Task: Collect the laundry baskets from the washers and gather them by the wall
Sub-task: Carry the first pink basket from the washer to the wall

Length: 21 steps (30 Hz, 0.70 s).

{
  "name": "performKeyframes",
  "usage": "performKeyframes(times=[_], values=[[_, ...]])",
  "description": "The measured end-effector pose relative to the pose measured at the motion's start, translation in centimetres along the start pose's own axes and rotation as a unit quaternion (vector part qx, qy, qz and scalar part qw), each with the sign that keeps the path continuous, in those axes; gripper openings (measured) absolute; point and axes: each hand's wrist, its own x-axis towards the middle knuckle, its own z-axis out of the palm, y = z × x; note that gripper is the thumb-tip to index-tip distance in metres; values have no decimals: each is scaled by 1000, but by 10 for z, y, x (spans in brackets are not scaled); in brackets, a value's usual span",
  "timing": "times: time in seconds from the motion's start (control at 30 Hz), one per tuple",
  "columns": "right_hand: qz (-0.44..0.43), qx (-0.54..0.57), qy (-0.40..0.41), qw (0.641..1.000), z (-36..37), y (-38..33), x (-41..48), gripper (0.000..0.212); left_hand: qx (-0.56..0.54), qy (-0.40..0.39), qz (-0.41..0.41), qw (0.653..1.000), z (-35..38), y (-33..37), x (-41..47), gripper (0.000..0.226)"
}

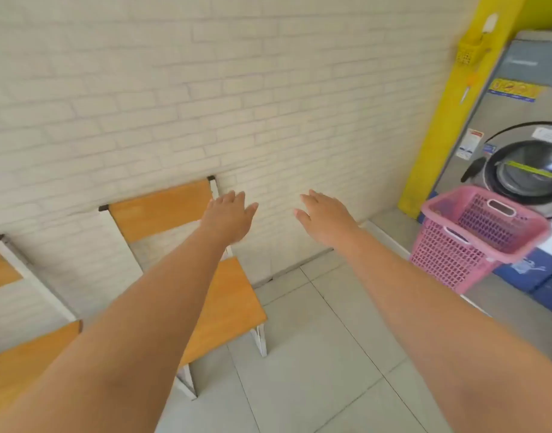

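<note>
Both hands reach out empty, fingers spread: left hand (229,217) over a chair (206,276), right hand (323,218) toward the wall (237,89). One pink basket (474,235) stands well right of the right hand, before one washer (518,135). Two chairs line the wall.

a single pink plastic laundry basket (477,235), its walls a perforated lattice with oval handle slots near a thick rolled rim, stands upright and looks empty just in front of the steel front-loading washer (515,145), near the white brick wall (206,89).
</note>
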Motion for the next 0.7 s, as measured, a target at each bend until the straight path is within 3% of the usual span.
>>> performKeyframes(times=[0.4,0.7], values=[[205,80,-51,974,63,163,-94,51,-66,-125,102,985,110,148,18,61],[320,170,-20,932,82,295,-121,55,-122,-171,142,967,173,274,65,58]])
